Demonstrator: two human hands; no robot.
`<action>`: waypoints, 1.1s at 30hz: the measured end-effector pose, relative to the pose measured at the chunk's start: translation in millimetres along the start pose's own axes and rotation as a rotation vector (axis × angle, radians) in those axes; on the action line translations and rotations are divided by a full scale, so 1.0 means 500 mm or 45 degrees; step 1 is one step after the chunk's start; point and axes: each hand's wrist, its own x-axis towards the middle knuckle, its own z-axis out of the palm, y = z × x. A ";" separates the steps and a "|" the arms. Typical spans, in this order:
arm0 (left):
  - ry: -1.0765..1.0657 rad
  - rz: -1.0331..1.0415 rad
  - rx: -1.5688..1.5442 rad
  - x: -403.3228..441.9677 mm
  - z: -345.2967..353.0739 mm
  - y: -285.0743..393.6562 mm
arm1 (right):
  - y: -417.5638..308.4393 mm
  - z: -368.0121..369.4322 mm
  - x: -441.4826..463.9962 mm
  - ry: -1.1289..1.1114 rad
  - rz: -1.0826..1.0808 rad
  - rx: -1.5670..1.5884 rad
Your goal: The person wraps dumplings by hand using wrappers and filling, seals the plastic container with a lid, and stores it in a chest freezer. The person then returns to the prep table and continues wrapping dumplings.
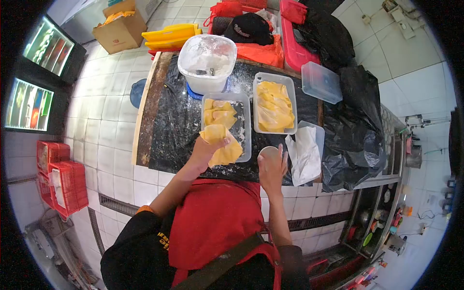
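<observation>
My left hand point(205, 152) is closed on thin yellow dough sheets point(228, 155), with the thumb on top. They hang over the near end of a clear plastic tub point(247, 145), where folded yellow dough pieces point(220, 114) lie at the far end. To the right, my right hand point(271, 173) has its thumb and fingers around a small, round, pale object point(268, 153); its exact kind is unclear. Beyond that hand stands a second plastic tub point(255, 126) filled with yellow dough sheets point(275, 106). A crumpled white cloth or paper point(304, 154) lies beside my right hand.
A white bucket of flour point(208, 83) stands at the table's back left. The black plastic-covered table point(169, 130) has flour scattered on it. A clear lid point(321, 83) and black plastic point(357, 130) lie right. Red crates point(67, 181) stand on the left floor.
</observation>
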 end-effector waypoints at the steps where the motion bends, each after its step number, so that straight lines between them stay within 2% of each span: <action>1: 0.001 0.036 0.055 -0.001 0.002 0.002 | -0.021 -0.027 0.019 0.032 -0.093 0.282; 2: 0.005 0.037 0.059 -0.004 0.002 0.006 | -0.042 -0.052 0.037 0.062 -0.187 0.564; 3: -0.017 0.026 0.105 -0.007 0.002 0.010 | -0.066 -0.072 0.051 0.061 -0.187 0.569; 5: -0.038 0.016 0.152 -0.009 0.001 0.012 | -0.116 -0.096 0.074 0.003 -0.514 0.867; 9: -0.059 0.059 0.160 -0.026 0.004 0.029 | -0.170 -0.082 0.104 -0.052 -0.667 0.708; 11: -0.024 0.041 0.081 -0.032 -0.003 0.034 | -0.169 -0.062 0.119 -0.147 -0.545 0.626; 12: 0.008 0.031 0.069 -0.031 -0.012 0.028 | -0.168 -0.050 0.122 -0.027 -0.596 0.625; 13: 0.038 0.019 0.057 -0.031 -0.018 0.026 | -0.173 -0.044 0.117 -0.038 -0.615 0.627; 15: 0.059 0.033 0.050 -0.032 -0.026 0.026 | -0.183 -0.032 0.098 -0.597 -0.053 1.310; 16: 0.059 0.041 0.053 -0.031 -0.029 0.028 | -0.194 -0.020 0.095 -0.375 -0.175 1.230; 17: 0.066 0.044 0.048 -0.027 -0.038 0.026 | -0.193 -0.020 0.094 -0.382 -0.181 1.228; 19: -0.008 -0.053 0.296 -0.017 -0.060 0.019 | -0.190 -0.031 0.096 -0.129 -0.451 0.868; 23: -0.133 -0.078 0.377 -0.011 -0.072 0.006 | -0.185 -0.019 0.104 -0.242 -0.437 0.968; 25: -0.129 -0.195 0.176 -0.009 -0.067 0.008 | -0.184 0.002 0.118 -0.629 -0.019 1.579; 29: -0.203 -0.166 0.245 -0.040 -0.053 0.051 | -0.173 0.028 0.155 -0.712 -0.056 1.527; 31: -0.219 -0.053 0.599 -0.050 -0.073 0.056 | -0.179 0.038 0.190 -0.700 -0.071 1.446; 33: -0.171 -0.064 0.706 -0.061 -0.090 0.058 | -0.205 0.054 0.229 -0.629 -0.044 1.570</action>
